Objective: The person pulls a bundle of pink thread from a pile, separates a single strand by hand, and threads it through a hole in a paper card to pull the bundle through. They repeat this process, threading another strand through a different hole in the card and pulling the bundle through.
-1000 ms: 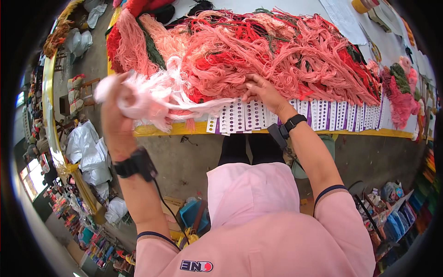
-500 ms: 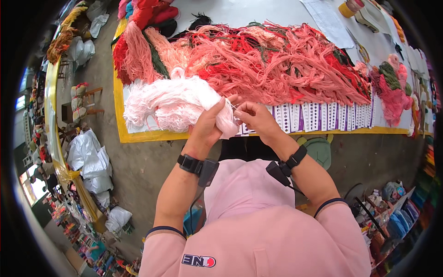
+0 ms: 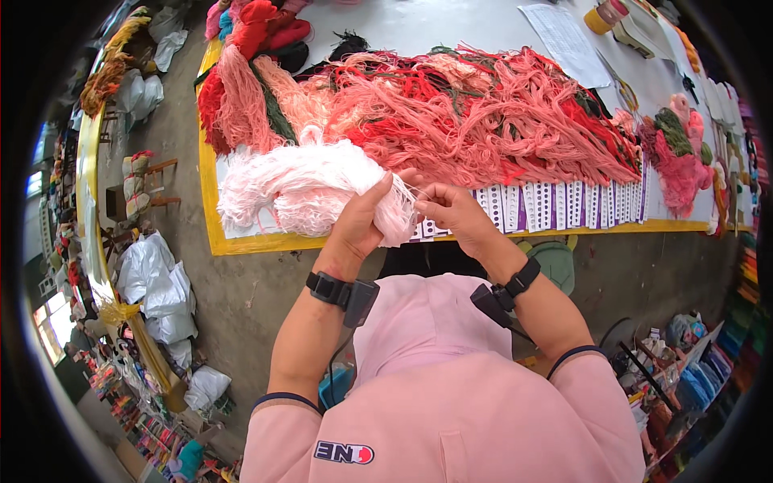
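Observation:
A skein of pale pink and white thread [image 3: 322,181] lies on the table's near left part. My left hand [image 3: 364,216] is closed round its right end, thumb on top. My right hand [image 3: 452,208] pinches a few fine strands drawn out from that end, just right of the left hand. Behind both hands spreads a large heap of pink, red and dark green thread [image 3: 475,117]. Under its near edge stands a row of white cards with punched holes [image 3: 555,205].
The white table has a yellow-taped edge [image 3: 274,244]. Scissors [image 3: 625,90], a sheet of paper [image 3: 566,44] and a yellow spool [image 3: 604,16] lie at the far right. Pink and green skeins [image 3: 680,157] sit at the right end. A green stool [image 3: 554,266] stands below the edge.
My right hand has shifted slightly right and down, still pinching strands. The skein's end in my left hand hangs a little looser and fuller.

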A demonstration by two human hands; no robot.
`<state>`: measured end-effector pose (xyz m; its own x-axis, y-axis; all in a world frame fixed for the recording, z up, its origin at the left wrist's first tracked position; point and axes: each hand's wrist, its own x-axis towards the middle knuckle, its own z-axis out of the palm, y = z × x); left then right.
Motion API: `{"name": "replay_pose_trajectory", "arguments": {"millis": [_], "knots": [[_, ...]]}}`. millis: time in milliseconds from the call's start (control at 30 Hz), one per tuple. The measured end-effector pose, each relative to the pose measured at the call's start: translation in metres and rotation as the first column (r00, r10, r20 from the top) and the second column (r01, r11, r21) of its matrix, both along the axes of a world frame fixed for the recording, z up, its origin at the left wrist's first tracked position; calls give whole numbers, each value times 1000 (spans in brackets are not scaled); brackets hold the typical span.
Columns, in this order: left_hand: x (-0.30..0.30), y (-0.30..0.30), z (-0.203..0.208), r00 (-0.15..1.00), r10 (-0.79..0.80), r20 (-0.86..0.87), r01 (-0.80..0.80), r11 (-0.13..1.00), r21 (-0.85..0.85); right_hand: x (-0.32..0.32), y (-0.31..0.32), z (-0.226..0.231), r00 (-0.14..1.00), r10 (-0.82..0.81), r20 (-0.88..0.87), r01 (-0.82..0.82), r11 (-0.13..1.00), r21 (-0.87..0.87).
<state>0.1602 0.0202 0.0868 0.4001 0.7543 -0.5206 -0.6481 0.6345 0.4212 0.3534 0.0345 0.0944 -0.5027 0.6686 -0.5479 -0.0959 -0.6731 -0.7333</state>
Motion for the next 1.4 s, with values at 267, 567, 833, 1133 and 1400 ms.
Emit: {"name": "replay_pose_trajectory", "arguments": {"millis": [267,567,833,1133,1400], "knots": [[-5,-1,6,999,-22,-31,23,999,25,-3,-1,5,997,-78,-17,79,996,30],[-3,-2,19,998,-2,68,4,1000,-17,-8,-5,9,999,34,-22,-32,996,86],[-7,-3,17,989,-29,-148,37,998,55,-4,-11,14,999,-40,-35,42,997,63],[-3,-2,27,985,6,-172,3,999,53,-4,-13,10,993,-108,-53,110,993,38],[-4,-2,27,979,11,-202,5,997,76,-13,-12,7,996,-88,1,88,993,76]]}}
